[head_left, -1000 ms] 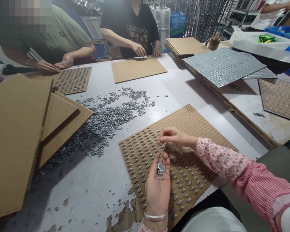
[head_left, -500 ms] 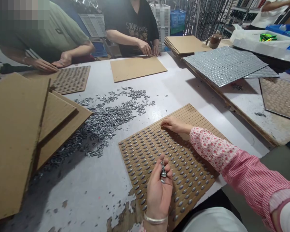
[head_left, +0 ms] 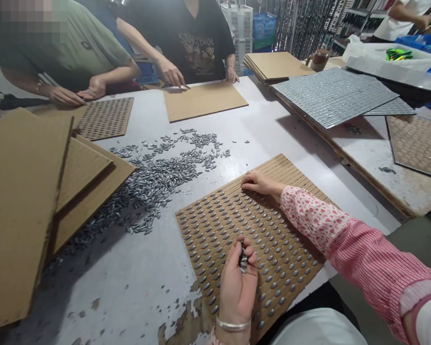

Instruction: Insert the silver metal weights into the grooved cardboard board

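Observation:
My left hand (head_left: 238,287) is palm up, fingers curled round several small grey spindle-shaped pieces (head_left: 243,264). It hovers over the near part of a grooved brown board (head_left: 285,167). Similar pieces sit in rows along the board's grooves, while the strip toward its far right corner shows bare grooves. At the edge of the filled rows, my right hand (head_left: 255,182) is palm down with fingertips pinched together at the board. Whatever those fingertips hold is hidden beneath them. A large loose pile of grey pieces (head_left: 158,177) lies left of the board.
Leaning brown boards (head_left: 21,211) stand at the left. Two people work across the table, one at a plain board (head_left: 206,101), one at a filled board (head_left: 106,117). Silvery sheets (head_left: 337,96) overhang a side table at right, near stacked boards (head_left: 276,65) and a mug (head_left: 319,61).
My right hand has shifted slightly right along the board. My left hand has dropped slightly, its fingers a little more curled. The person in black has moved one hand leftward over the plain board.

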The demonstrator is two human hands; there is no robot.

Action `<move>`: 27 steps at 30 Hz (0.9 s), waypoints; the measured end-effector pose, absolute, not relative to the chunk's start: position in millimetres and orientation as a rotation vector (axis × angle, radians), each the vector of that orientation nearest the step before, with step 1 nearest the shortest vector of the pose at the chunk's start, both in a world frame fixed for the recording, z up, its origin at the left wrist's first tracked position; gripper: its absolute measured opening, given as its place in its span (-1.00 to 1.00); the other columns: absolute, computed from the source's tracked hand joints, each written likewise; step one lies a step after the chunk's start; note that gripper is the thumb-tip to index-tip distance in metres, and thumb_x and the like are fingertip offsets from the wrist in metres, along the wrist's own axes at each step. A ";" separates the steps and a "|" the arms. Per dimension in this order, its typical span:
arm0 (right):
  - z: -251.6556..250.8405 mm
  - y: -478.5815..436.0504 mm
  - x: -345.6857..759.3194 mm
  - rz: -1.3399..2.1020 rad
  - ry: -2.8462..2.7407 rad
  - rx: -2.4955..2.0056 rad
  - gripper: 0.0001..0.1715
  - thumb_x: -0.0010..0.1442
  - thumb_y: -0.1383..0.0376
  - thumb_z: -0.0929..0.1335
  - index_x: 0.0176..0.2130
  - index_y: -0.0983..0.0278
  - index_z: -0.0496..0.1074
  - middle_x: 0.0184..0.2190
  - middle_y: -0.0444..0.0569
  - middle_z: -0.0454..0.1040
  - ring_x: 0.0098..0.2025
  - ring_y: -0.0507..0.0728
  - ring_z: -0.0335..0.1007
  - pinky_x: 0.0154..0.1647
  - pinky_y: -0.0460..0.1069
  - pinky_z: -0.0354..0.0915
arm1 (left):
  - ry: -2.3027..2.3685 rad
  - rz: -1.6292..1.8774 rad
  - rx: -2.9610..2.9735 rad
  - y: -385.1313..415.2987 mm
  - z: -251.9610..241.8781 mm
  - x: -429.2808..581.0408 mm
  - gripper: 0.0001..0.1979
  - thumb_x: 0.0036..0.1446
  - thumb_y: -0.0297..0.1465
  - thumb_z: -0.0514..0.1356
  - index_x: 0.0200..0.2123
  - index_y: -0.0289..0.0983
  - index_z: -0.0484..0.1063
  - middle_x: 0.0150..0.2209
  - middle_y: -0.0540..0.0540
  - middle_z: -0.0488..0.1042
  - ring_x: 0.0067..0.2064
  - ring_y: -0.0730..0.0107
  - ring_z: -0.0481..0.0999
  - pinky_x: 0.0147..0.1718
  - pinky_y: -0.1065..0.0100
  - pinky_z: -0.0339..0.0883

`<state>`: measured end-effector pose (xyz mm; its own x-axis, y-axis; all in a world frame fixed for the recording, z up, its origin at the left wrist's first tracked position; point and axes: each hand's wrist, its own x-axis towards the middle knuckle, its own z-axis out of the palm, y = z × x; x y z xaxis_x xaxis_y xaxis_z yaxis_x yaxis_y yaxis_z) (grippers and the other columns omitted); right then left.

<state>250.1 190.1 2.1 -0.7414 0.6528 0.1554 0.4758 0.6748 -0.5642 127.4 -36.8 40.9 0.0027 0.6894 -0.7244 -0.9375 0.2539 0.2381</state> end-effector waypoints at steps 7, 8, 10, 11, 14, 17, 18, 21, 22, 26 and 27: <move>6.8 190.1 247.0 0.659 -2.645 -0.909 -0.84 0.15 0.29 0.34 -0.37 0.34 0.48 -0.36 -0.01 0.40 -0.28 0.06 0.24 -0.15 -0.04 0.14 | 0.845 1.319 -0.317 -36.2 39.6 128.9 -0.84 0.17 -0.55 0.04 -0.23 -0.39 0.40 -0.36 -0.08 0.32 -0.46 0.63 0.30 -0.55 0.58 0.29; 7.7 191.0 245.8 0.664 -2.664 -0.908 -0.85 0.14 0.30 0.34 -0.37 0.34 0.48 -0.37 -0.02 0.40 -0.29 0.05 0.24 -0.16 -0.04 0.14 | 0.843 1.316 -0.318 -36.3 39.7 129.1 -0.84 0.17 -0.55 0.04 -0.23 -0.38 0.40 -0.36 -0.08 0.31 -0.46 0.63 0.30 -0.55 0.58 0.29; 9.4 192.9 243.6 0.676 -2.697 -0.901 -0.86 0.14 0.31 0.34 -0.37 0.33 0.47 -0.39 -0.04 0.40 -0.32 0.04 0.24 -0.19 -0.06 0.14 | 0.846 1.314 -0.322 -36.8 40.0 129.4 -0.84 0.16 -0.55 0.05 -0.24 -0.38 0.41 -0.36 -0.08 0.31 -0.46 0.63 0.30 -0.56 0.58 0.28; 10.2 193.7 242.5 0.678 -2.710 -0.901 -0.86 0.13 0.31 0.34 -0.37 0.33 0.47 -0.39 -0.04 0.40 -0.33 0.03 0.24 -0.21 -0.07 0.13 | 0.850 1.314 -0.324 -37.0 40.2 129.6 -0.84 0.16 -0.55 0.05 -0.24 -0.38 0.41 -0.36 -0.08 0.31 -0.46 0.63 0.30 -0.56 0.58 0.28; 12.7 195.2 239.0 0.662 -2.735 -0.943 -0.88 0.10 0.32 0.35 -0.37 0.32 0.48 -0.41 -0.05 0.41 -0.36 0.02 0.25 -0.29 -0.09 0.12 | 0.853 1.317 -0.322 -37.0 40.2 131.0 -0.84 0.16 -0.55 0.05 -0.24 -0.38 0.41 -0.36 -0.08 0.31 -0.46 0.63 0.31 -0.56 0.58 0.28; 15.4 194.8 235.4 0.650 -2.737 -1.033 -0.91 0.04 0.35 0.36 -0.39 0.32 0.50 -0.43 -0.06 0.42 -0.37 0.02 0.25 -0.33 -0.10 0.11 | 0.841 1.322 -0.309 -35.4 40.3 134.1 -0.84 0.16 -0.55 0.05 -0.24 -0.39 0.41 -0.36 -0.09 0.33 -0.46 0.62 0.32 -0.56 0.58 0.29; 16.2 194.1 234.4 0.663 -2.730 -1.058 -0.91 0.02 0.36 0.37 -0.40 0.32 0.50 -0.44 -0.06 0.43 -0.38 0.02 0.26 -0.34 -0.10 0.10 | 0.838 1.321 -0.307 -34.9 40.4 135.3 -0.84 0.16 -0.55 0.05 -0.24 -0.39 0.41 -0.36 -0.09 0.33 -0.46 0.62 0.32 -0.56 0.58 0.29; 16.7 189.8 231.4 0.776 -2.652 -1.119 -0.88 0.05 0.35 0.35 -0.37 0.32 0.51 -0.46 -0.09 0.45 -0.41 0.00 0.26 -0.36 -0.11 0.10 | 0.836 1.307 -0.313 -35.1 40.8 137.3 -0.84 0.16 -0.55 0.05 -0.24 -0.39 0.41 -0.36 -0.09 0.33 -0.47 0.63 0.32 -0.57 0.59 0.28; 15.9 187.5 230.1 0.803 -2.617 -1.139 -0.86 0.07 0.32 0.34 -0.36 0.31 0.51 -0.45 -0.10 0.46 -0.41 -0.01 0.27 -0.35 -0.11 0.10 | 0.837 1.302 -0.315 -35.7 40.8 137.2 -0.84 0.16 -0.55 0.05 -0.24 -0.39 0.41 -0.36 -0.09 0.34 -0.47 0.63 0.32 -0.57 0.59 0.28; 9.9 176.5 222.9 0.648 -2.553 -1.237 -0.80 0.07 0.17 0.37 -0.36 0.23 0.52 -0.35 -0.06 0.47 -0.24 0.09 0.25 -0.21 -0.05 0.08 | 0.854 1.316 -0.329 -39.3 40.2 133.8 -0.85 0.16 -0.55 0.05 -0.25 -0.39 0.41 -0.35 -0.09 0.35 -0.47 0.63 0.32 -0.57 0.59 0.29; 8.3 173.8 221.1 0.604 -2.550 -1.262 -0.79 0.06 0.14 0.38 -0.36 0.21 0.52 -0.32 -0.05 0.47 -0.19 0.13 0.23 -0.18 -0.02 0.06 | 0.859 1.320 -0.340 -39.8 40.1 132.9 -0.85 0.16 -0.55 0.05 -0.25 -0.39 0.41 -0.35 -0.09 0.36 -0.48 0.64 0.32 -0.58 0.59 0.29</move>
<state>221.1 173.8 8.3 -0.6016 0.7984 0.0244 0.7025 0.5434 -0.4596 132.9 -39.8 40.1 0.0062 0.7017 -0.7124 -0.9357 0.2555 0.2435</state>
